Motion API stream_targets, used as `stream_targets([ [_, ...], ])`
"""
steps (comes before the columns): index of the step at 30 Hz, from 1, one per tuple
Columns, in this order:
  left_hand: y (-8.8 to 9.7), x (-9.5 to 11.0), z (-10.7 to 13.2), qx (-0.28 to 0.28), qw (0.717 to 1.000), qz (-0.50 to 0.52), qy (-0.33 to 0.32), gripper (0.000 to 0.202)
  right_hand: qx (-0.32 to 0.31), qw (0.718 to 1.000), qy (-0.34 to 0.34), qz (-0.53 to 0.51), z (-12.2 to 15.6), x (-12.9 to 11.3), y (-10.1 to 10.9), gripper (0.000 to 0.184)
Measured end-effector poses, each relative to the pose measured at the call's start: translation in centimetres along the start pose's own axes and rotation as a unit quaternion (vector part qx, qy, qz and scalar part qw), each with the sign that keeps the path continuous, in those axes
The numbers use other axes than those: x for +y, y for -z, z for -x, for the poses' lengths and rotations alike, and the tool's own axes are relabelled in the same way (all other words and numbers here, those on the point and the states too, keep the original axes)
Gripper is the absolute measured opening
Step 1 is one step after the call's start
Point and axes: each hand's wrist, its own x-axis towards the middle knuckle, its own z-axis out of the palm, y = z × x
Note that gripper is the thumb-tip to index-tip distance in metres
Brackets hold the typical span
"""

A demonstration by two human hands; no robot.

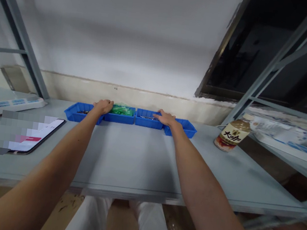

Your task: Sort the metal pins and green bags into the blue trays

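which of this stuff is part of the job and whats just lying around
Likely the job's, near the left hand and right hand:
four blue bins
green pieces
silvery pieces
dark pieces

Seemingly just lying about:
phone
bottle
white strip at far left

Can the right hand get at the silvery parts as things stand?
Likely yes: the right hand is over the right side of their blue bin, and the silvery parts left of its fingers lie uncovered.
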Motion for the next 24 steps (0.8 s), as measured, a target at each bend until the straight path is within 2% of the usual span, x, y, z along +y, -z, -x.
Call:
stream_targets([
  [15, 0.0, 0.0, 0.0, -0.002, 1.000, 0.011, 0.002, 0.056, -0.004, 1.000, 0.002, -0.006, 0.4, -0.1, 0.2, 0.070],
  [24, 0.1, 0.0, 0.7, 0.049, 0.998, 0.042, 0.002, 0.055, 0.021, 0.999, -0.008, -0.028, 1.5, -0.6, 0.2, 0.080],
])
